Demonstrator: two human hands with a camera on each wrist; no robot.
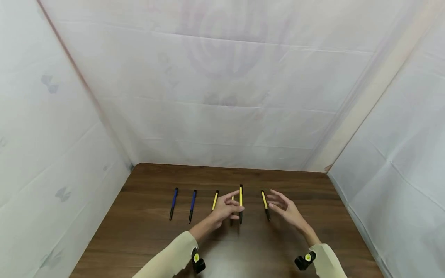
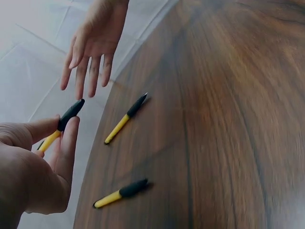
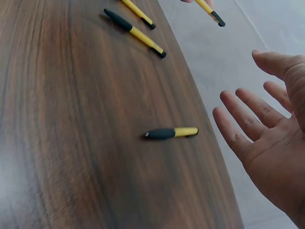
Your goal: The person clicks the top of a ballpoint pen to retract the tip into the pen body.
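Note:
My left hand (image 1: 238, 210) pinches a yellow pen with a black grip (image 1: 240, 200) between thumb and fingers, lifted just above the brown table (image 1: 146, 239); the held pen (image 2: 62, 126) also shows in the left wrist view. My right hand (image 1: 278, 202) is open with its fingers spread, just right of another yellow pen (image 1: 265, 205) that lies on the table (image 3: 171, 132). A further yellow pen (image 2: 121, 192) lies under my left hand, mostly hidden in the head view. One more yellow pen (image 1: 215, 200) lies to the left.
Two blue pens (image 1: 173, 203) (image 1: 192, 205) lie side by side left of the yellow ones. White sheeting walls (image 1: 222, 116) close in the table at the back and on both sides. Bare wood stretches in front of the row of pens.

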